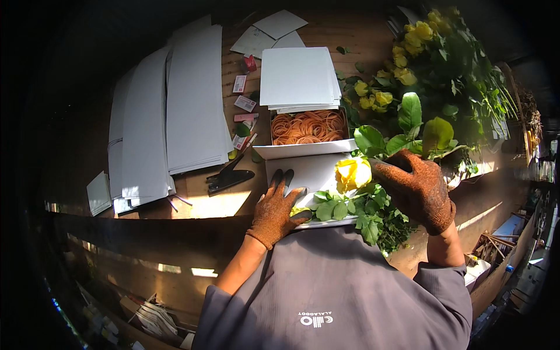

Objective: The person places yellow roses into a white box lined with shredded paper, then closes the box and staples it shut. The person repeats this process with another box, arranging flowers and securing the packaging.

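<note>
My left hand (274, 214), in an orange-brown glove with dark fingertips, lies with its fingers apart on a white cardboard sheet (315, 169) at the table's near edge. Over the right side of that sheet, a yellow rose (353, 175) points its bloom to the left. My right hand (421, 189), gloved the same way, is closed around the rose's stem just right of the bloom; the fingertips are partly hidden. Green rose leaves (332, 209) lie across the sheet below the bloom, and a bit of yellow petal shows beside my left thumb.
Beyond the sheet stands a box of orange rubber bands (309, 127), with white cards (300, 76) stacked behind it. A black stapler (230, 175) and small staple boxes (245, 103) lie left. Tall white sheet stacks (195, 99) stand farther left; more yellow roses (414, 41) lie back right.
</note>
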### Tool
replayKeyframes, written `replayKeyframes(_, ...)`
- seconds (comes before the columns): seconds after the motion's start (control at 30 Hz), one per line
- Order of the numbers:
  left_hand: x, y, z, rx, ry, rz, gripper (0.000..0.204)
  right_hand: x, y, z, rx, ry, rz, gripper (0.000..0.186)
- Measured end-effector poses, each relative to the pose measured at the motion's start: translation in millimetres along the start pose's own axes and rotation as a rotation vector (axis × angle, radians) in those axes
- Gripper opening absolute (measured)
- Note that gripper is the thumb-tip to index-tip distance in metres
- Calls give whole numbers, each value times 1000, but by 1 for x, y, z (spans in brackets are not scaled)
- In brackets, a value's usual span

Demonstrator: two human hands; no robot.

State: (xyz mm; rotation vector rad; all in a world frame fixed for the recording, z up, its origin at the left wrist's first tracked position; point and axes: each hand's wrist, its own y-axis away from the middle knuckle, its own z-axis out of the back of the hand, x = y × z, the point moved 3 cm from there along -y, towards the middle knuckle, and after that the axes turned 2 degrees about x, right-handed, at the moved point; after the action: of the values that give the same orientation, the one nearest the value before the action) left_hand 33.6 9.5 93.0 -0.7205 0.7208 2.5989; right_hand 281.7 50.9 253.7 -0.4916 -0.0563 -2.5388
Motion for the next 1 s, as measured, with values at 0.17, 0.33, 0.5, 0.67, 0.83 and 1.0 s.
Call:
replayKeyframes(0.17, 16, 6, -18, -178, 67, 25, 108, 4, 1, -146, 300, -386, 31, 22)
replayKeyframes(0.33, 11, 3, -16, -159, -31, -74, 88, 7, 6, -176, 357, -260, 79, 22)
replayKeyframes(0.5, 8, 5, -12, -62, -64, -64, 63, -4, 22, -182, 425, -296, 153, 32)
replayKeyframes(0.67, -1, 8, 1, -63, -93, -76, 56, -95, -29, -69, 390, -729, -96, 31)
replayKeyframes(0.83, -7, -1, 7, -71, -29, -115, 46, -327, -16, -50, -169, 238, -649, 34)
replayKeyframes(1.0, -2, 1, -1, -149, 19, -56, 38, -333, -10, -102, 59, 156, -630, 23)
